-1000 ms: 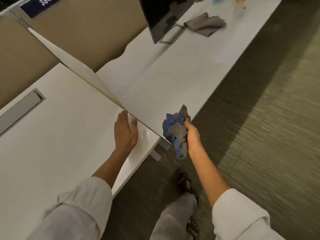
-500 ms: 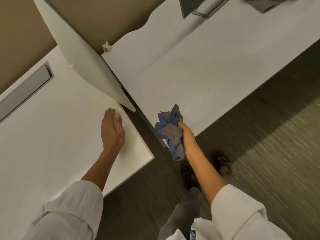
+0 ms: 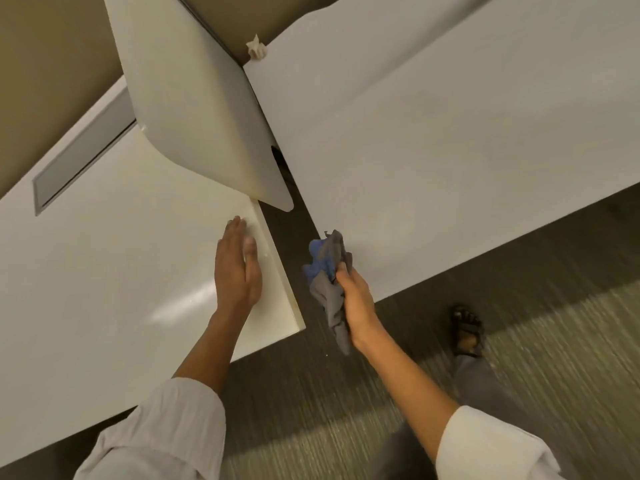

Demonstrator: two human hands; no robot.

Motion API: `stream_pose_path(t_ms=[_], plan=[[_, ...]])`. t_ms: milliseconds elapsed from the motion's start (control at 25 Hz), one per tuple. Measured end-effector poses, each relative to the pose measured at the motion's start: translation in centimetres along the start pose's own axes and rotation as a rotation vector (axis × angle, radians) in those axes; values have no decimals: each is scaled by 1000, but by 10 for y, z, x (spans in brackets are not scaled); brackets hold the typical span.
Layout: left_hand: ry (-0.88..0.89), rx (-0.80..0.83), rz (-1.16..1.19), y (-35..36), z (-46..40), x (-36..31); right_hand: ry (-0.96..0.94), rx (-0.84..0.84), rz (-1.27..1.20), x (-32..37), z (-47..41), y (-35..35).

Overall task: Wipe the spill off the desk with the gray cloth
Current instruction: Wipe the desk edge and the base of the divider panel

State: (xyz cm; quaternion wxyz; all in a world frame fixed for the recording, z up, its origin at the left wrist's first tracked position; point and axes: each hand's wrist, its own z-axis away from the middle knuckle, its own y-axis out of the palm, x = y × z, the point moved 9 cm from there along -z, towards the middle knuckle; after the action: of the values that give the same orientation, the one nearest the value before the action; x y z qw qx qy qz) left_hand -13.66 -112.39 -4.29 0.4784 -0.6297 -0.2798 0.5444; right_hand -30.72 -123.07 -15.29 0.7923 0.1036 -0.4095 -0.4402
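Note:
My right hand [image 3: 356,303] grips a bunched gray cloth [image 3: 330,296] together with a blue cloth [image 3: 317,261], held in the air over the gap between two white desks, at the near left corner of the right desk [image 3: 450,150]. My left hand [image 3: 237,268] lies flat, fingers together, on the right corner of the left desk [image 3: 104,271]. No spill is visible on either desk surface in this view.
A white divider panel [image 3: 197,109] stands between the desks, with a small white clip [image 3: 257,50] at its far end. A gray cable tray lid [image 3: 79,157] is set into the left desk. My sandalled foot [image 3: 465,329] stands on striped carpet.
The view has tilted down and moved forward; the monitor and the second gray cloth on the right desk have left the frame. My right hand with the cloths stays by the desk gap.

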Motion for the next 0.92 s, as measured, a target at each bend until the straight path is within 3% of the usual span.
stream_pose_path(t_ms=[200,520,720,920], plan=[[10,-43,27,-5,6,6,-210,45,432,-19,19,59],[52,-130,209,-27,-15,3,-350,-141,733,56,-66,122],[58,-141,233,-46,-19,5,-379,-295,780,84,-97,141],[56,-136,238,-54,-7,10,-371,-288,854,65,-76,129]])
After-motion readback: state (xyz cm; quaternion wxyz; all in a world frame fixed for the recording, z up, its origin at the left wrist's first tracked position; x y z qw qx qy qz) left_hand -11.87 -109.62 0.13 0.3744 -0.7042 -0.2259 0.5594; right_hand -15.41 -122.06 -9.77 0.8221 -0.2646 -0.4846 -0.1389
